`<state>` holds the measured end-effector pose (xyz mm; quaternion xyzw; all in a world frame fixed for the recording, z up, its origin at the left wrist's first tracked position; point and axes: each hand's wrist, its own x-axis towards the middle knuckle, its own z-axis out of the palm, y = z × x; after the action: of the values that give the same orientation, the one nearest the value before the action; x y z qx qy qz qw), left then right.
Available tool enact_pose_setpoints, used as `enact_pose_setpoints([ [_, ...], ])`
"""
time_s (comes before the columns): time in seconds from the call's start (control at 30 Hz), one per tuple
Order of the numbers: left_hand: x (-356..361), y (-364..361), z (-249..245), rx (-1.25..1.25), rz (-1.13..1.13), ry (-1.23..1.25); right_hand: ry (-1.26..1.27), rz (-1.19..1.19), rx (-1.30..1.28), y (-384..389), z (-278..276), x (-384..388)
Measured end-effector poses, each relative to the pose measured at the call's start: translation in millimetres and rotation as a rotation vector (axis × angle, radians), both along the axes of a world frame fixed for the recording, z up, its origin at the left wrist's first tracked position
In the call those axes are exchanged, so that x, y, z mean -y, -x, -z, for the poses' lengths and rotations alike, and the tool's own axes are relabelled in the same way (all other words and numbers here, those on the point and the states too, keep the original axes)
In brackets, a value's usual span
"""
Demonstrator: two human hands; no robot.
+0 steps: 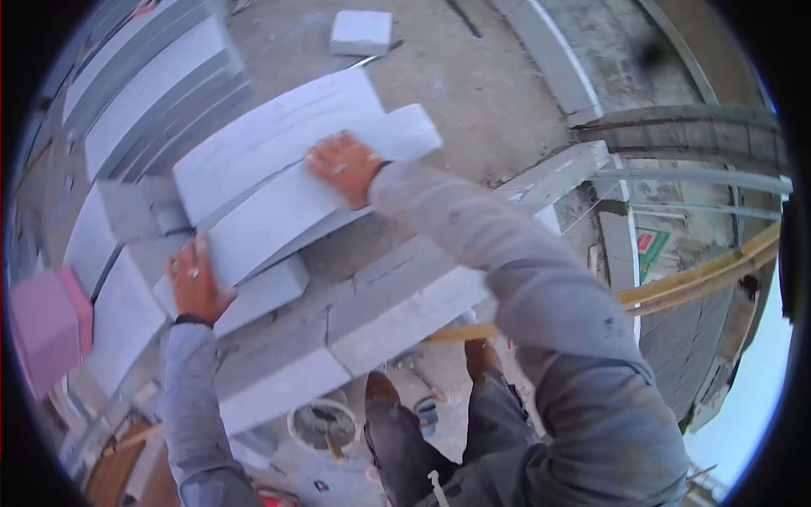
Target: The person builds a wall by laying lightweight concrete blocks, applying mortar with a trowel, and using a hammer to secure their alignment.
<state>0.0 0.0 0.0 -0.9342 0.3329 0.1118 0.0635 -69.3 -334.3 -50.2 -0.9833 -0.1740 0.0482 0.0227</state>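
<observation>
1. While a pink, box-shaped block point(46, 329) is sitting at the far left, the bare left hand point(198, 283) is resting at the left end of a long, white, smooth-faced block point(274, 221); its thumb is standing well away from the fingers, so the hand is spreading rather than pinching.
2. The long block is lying between the two hands, just beside a broader white block point(270, 127) on its far side. Good handling is probably calling for palms set wide, sharing the load evenly, with fingertips clear of the seam.
3. The bare right hand point(345, 169) is lying over the long block's far edge, fingers slightly parted; whether the fingertips are dipping into the seam, one cannot tell. Even, gradual pressure is likely serving better than a jerk, since the edges are looking prone to chipping.
4. On the grey fabric sleeve point(583, 291) of the right arm, a small dark mark is showing, too blurred for reading.
5. Farther right, a green-and-red rectangular sheet point(649, 249) is carrying pale markings; no brand or word is coming through legibly.
</observation>
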Motion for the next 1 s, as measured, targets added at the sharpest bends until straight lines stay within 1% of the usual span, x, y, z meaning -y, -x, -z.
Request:
enact_pose_setpoints([
  [0.03, 8.2, 12.8, -8.6, -0.036, 0.038, 0.045, 0.018, -0.025, -0.079, 14.5, -19.3, 9.5],
  [0.07, 16.3, 21.7, -13.9, -0.072, 0.079, 0.103, 0.012, -0.044, -0.1, 24.3, -36.5, 20.1],
  [0.1, -27.2, -9.3, -59.5, 0.008, 0.071, 0.027, -0.061, -0.046, -0.016, -4.8, -61.9, -22.5],
  [0.17, -33.5, 21.1, -75.5, -0.047, 0.099, 0.124, -0.085, -0.045, -0.121, 40.1, -93.8, -25.7],
  [0.2, -34.9, 38.7, -85.6, -0.067, 0.117, 0.207, -0.064, -0.046, -0.133, 59.9, -116.8, -25.6],
  [0.3, -36.5, 80.8, -130.0, -0.02, 0.082, 0.291, 0.007, -0.041, -0.104, 90.3, -179.1, -27.7],
  [0.33, -34.1, 91.9, -144.4, -0.005, 0.084, 0.302, -0.011, -0.03, -0.114, 101.2, -194.7, -26.9],
  [0.4, -30.3, 117.5, -167.4, -0.083, 0.036, 0.317, -0.022, -0.015, -0.123, 121.5, -216.7, -23.0],
  [0.5, -21.2, 151.6, -175.5, -0.104, 0.014, 0.368, -0.024, -0.033, -0.13, 151.6, -233.4, -10.4],
  [0.53, -14.6, 161.9, -178.8, -0.156, -0.025, 0.358, -0.01, -0.04, -0.15, 161.6, -235.6, -4.8],
  [0.6, -0.3, 186.0, -181.1, -0.165, -0.057, 0.345, -0.008, -0.056, -0.231, 180.0, -247.6, 6.4],
  [0.63, 9.8, 196.4, -179.3, -0.188, -0.089, 0.321, 0.002, -0.06, -0.22, 187.2, -248.1, 14.7],
  [0.7, 30.7, 218.1, -174.2, -0.185, -0.095, 0.343, -0.001, -0.038, -0.275, 210.3, -237.5, 34.4],
  [0.8, 61.3, 250.0, -167.3, -0.177, -0.118, 0.323, -0.036, -0.046, -0.257, 237.8, -222.4, 68.0],
  [0.9, 98.4, 273.1, -164.3, -0.165, -0.126, 0.317, -0.027, -0.069, -0.256, 250.8, -223.3, 102.0],
  [0.97, 120.4, 288.8, -160.7, -0.203, -0.173, 0.233, -0.018, -0.088, -0.273, 259.0, -216.9, 124.4],
  [1.0, 127.7, 295.8, -156.3, -0.208, -0.178, 0.225, -0.035, -0.087, -0.224, 265.7, -210.3, 132.4],
])
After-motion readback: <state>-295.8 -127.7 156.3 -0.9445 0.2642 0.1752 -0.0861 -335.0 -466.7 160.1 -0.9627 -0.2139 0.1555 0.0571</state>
